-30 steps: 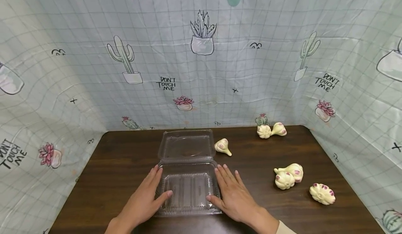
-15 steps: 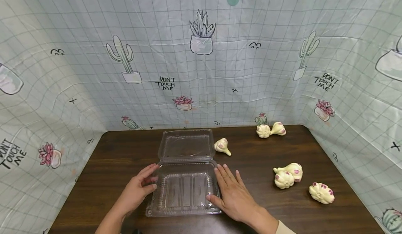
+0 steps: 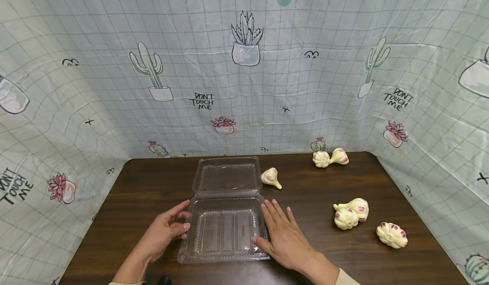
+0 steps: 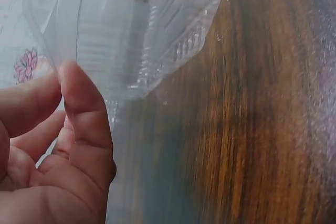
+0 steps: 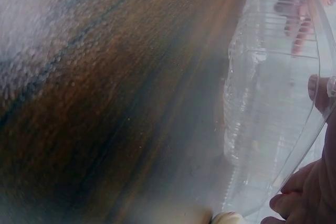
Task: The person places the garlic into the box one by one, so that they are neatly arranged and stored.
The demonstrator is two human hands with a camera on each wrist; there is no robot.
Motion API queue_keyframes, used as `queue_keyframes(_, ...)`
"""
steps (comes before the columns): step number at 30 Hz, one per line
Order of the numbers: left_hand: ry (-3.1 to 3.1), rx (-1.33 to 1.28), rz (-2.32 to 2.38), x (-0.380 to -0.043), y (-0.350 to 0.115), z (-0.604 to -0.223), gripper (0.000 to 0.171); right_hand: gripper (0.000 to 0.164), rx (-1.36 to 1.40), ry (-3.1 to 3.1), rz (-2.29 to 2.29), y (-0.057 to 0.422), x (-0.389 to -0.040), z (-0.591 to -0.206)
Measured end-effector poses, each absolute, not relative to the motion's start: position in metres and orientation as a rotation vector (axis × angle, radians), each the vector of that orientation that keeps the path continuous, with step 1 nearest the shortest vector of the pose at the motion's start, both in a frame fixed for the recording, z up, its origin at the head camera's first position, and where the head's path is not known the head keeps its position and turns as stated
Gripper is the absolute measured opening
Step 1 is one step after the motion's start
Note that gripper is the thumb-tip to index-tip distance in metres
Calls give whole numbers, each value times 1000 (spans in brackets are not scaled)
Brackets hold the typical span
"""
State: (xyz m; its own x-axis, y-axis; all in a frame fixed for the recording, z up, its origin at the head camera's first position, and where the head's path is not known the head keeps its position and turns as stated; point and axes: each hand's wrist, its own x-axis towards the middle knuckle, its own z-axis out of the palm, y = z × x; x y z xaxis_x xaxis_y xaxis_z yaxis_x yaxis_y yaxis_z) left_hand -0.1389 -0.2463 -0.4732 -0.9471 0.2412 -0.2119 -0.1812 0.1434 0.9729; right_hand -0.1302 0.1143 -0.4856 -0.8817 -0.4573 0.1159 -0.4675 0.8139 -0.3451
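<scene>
A clear plastic clamshell container [image 3: 223, 234] lies open on the table, its lid [image 3: 229, 175] folded back away from me. At its left side, my left hand [image 3: 162, 232] pinches the rim between thumb and finger; the left wrist view shows the fingertips [image 4: 76, 74] meeting at the thin plastic edge. My right hand [image 3: 285, 238] rests on the right rim, fingers fairly straight and pointing forward, thumb over the inside. A garlic bulb [image 3: 270, 177] lies beside the lid's right edge. No garlic is inside the container.
Two garlic bulbs [image 3: 330, 158] sit at the back right. Another pair [image 3: 351, 213] touch each other nearer, with a single bulb [image 3: 392, 235] to their right. A printed cloth [image 3: 244, 85] hangs around the dark wooden table [image 3: 145, 187]. A small black object [image 3: 164, 280] shows at the bottom edge.
My left hand has shifted left from lying along the rim to pinching the left edge. The right hand, container and garlic have stayed in place.
</scene>
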Motion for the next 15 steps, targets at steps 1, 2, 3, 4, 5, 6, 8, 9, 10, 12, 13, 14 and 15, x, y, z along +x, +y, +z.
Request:
queue_keyframes(1, 2100, 58, 1868, -140, -247, -473, 76, 89, 755, -2966, 573, 114, -130, -486)
queue_keyframes(2, 2089, 62, 1871, -140, -248, -473, 76, 89, 754, -2965, 573, 115, -130, -486)
queue_keyframes(3, 2080, 69, 1873, -141, -249, -474, 77, 88, 754, -2965, 574, 115, -131, -486)
queue_keyframes(4, 2070, 76, 1870, -142, -250, -474, 78, 88, 755, -2964, 575, 115, -131, -486)
queue_keyframes(5, 2060, 85, 1868, -142, -251, -474, 79, 88, 755, -2964, 575, 115, -131, -486)
queue_keyframes(6, 2049, 95, 1867, -142, -252, -474, 79, 88, 756, -2965, 577, 115, -131, -486)
queue_keyframes(8, 2025, 122, 1867, -142, -254, -475, 81, 88, 758, -2963, 577, 115, -131, -486)
queue_keyframes(9, 2013, 134, 1867, -142, -255, -476, 81, 88, 759, -2963, 575, 115, -131, -486)
queue_keyframes(10, 2000, 143, 1868, -142, -256, -476, 82, 88, 759, -2962, 571, 115, -131, -486)
queue_keyframes(12, 1979, 157, 1874, -142, -257, -476, 83, 88, 760, -2960, 569, 115, -131, -486)
queue_keyframes(13, 1971, 160, 1878, -143, -257, -476, 83, 88, 760, -2959, 569, 115, -131, -486)
queue_keyframes(14, 1966, 160, 1880, -143, -257, -475, 83, 87, 760, -2959, 571, 115, -131, -486)
queue_keyframes(15, 1962, 160, 1882, -143, -257, -475, 83, 87, 759, -2959, 572, 115, -130, -486)
